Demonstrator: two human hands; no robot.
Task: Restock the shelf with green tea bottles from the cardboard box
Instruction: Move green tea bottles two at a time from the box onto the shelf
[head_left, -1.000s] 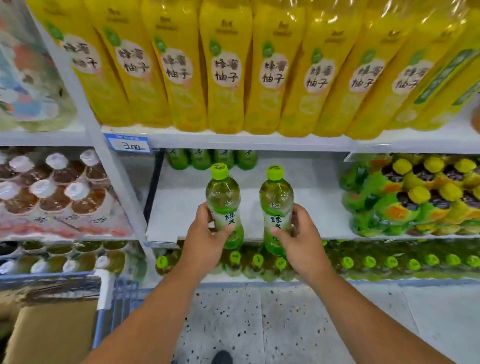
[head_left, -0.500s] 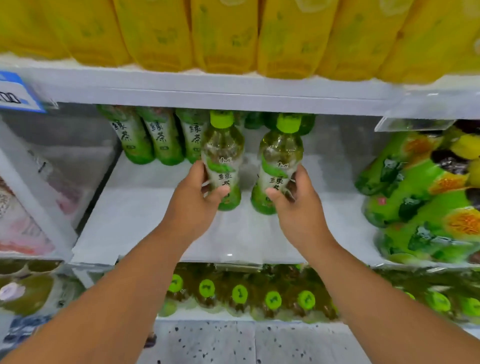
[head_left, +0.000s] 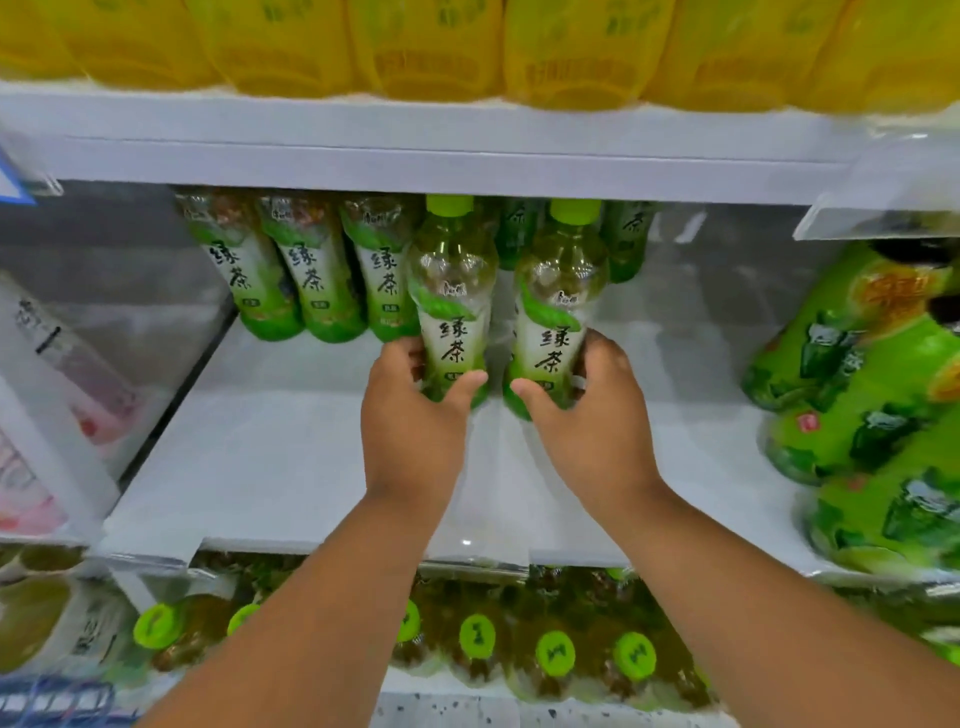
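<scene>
Green tea bottles (head_left: 451, 306) upright on shelf (head_left: 270, 467)

White shelf (head_left: 291, 467) under tea bottles (head_left: 270, 280)

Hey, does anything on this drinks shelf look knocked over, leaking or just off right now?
Nothing stands out. The left hand and right hand each grip an upright green tea bottle over the white shelf; the back row bottles stand upright, no spills visible.
</scene>
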